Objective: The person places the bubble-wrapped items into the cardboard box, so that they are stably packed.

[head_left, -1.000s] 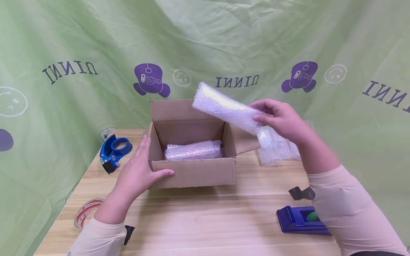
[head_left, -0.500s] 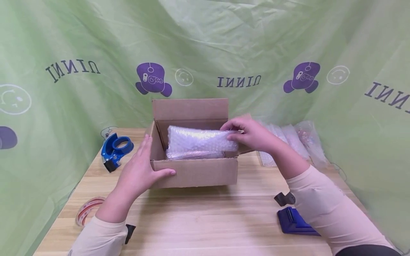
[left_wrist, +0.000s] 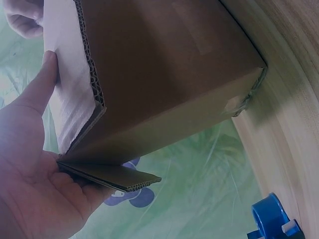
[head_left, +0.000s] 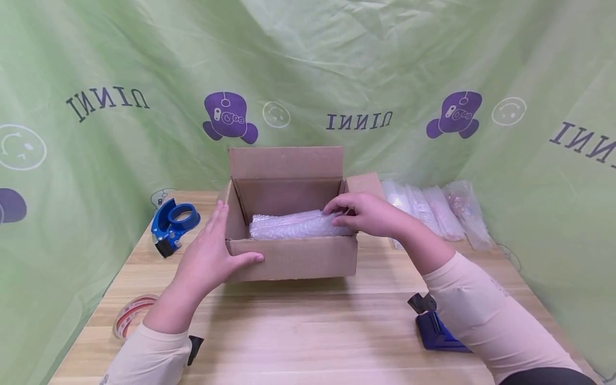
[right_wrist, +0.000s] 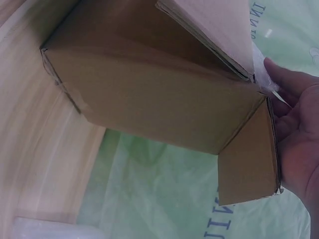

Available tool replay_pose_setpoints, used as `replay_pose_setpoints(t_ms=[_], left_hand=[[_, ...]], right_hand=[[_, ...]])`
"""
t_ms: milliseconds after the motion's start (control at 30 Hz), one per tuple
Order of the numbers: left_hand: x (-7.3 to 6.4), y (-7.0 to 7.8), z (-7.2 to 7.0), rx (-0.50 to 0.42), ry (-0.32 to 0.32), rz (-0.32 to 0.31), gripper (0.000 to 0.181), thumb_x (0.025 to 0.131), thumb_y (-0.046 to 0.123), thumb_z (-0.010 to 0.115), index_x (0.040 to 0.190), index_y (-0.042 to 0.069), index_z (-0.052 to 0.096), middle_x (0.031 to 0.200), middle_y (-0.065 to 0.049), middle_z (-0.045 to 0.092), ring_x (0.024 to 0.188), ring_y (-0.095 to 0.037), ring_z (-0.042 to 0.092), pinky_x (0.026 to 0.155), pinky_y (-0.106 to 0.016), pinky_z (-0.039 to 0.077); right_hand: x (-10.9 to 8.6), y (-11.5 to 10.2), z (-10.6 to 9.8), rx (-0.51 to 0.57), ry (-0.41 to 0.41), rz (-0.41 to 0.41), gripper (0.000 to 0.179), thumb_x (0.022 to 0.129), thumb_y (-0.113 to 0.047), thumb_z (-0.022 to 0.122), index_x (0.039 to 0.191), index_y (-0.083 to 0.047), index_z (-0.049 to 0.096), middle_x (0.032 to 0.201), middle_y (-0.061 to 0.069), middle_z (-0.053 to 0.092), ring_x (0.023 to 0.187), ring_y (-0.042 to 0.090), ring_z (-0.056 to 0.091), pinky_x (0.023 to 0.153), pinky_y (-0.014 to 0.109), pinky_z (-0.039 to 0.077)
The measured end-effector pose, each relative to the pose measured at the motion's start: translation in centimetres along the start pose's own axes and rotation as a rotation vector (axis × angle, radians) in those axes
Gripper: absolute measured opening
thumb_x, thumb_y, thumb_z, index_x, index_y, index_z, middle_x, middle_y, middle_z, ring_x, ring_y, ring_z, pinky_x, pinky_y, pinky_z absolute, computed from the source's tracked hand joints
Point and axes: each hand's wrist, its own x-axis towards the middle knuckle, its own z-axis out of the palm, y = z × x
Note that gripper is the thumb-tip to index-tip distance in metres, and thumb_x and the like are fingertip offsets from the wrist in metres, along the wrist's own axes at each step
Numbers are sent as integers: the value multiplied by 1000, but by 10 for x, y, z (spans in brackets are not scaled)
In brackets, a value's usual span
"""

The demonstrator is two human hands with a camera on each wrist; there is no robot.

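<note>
A cardboard box (head_left: pixel 291 259) stands on the table with its top flaps folded outward. My left hand (head_left: pixel 204 256) rests on the box's front left corner, its thumb along the front flap and its extended fingers on the left flap (left_wrist: pixel 109 177). Inside the box lie bubble-wrapped packs; the nearest bubble-wrapped pack (head_left: pixel 293 229) sits low behind the front wall. Thumb and fingers of my right hand (head_left: pixel 368 214) pinch that pack's right end, over the right wall. The right wrist view shows a bit of the bubble wrap (right_wrist: pixel 263 69) by the thumb. What is inside the wrapping cannot be made out.
Several more bubble-wrapped packs (head_left: pixel 443 214) lie at the back right. A blue tape dispenser (head_left: pixel 175 224) stands left of the box. A tape roll (head_left: pixel 132 315) lies by my left forearm. My right sleeve partly covers a dark blue tape dispenser (head_left: pixel 438 334). A green curtain (head_left: pixel 308 64) hangs behind.
My right hand has brought the bubble-wrapped pack from above the box's right side leftward and down into the box. My left hand has stayed at the corner.
</note>
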Motion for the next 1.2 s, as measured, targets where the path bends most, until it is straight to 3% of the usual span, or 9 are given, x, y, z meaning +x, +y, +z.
replay_pose_setpoints(t_ms=[333, 633, 833, 1000, 1200], left_hand=[[1, 1, 0, 2, 2, -1, 133, 67, 76, 71, 158, 5, 4, 165, -14, 3, 146, -45, 23, 111, -63, 31], [0, 2, -1, 5, -10, -10, 134, 67, 78, 70, 158, 5, 4, 165, -13, 1, 146, -45, 22, 111, -63, 31], [0, 1, 0, 9, -13, -12, 135, 66, 79, 69, 158, 6, 3, 166, -12, 1, 146, -44, 22, 111, -63, 31], [1, 0, 0, -3, -9, -6, 135, 66, 80, 69, 158, 7, 3, 166, -13, 2, 146, -44, 22, 111, -63, 31], [1, -1, -1, -10, -12, -7, 135, 66, 79, 69, 158, 7, 3, 165, -13, 2, 146, -44, 22, 110, -64, 30]], right_hand=[[-3, 6, 4, 8, 72, -83, 16, 96, -22, 64, 108, -19, 74, 115, -9, 70, 105, 9, 63, 90, 34, 52], [-12, 1, 8, -143, 129, -100, 19, 97, -25, 62, 103, -13, 77, 111, -2, 70, 107, 16, 65, 93, 37, 53], [-24, 6, -4, -97, 222, -118, 18, 97, -21, 63, 110, -14, 73, 114, -1, 70, 110, 18, 63, 96, 40, 51], [-38, 19, -24, -41, 395, -12, 33, 97, -28, 62, 126, -13, 64, 127, 4, 65, 116, 25, 60, 101, 48, 48], [-54, 49, -47, 142, 595, 195, 56, 99, -38, 57, 145, -11, 42, 136, 12, 55, 121, 30, 55, 103, 51, 46]])
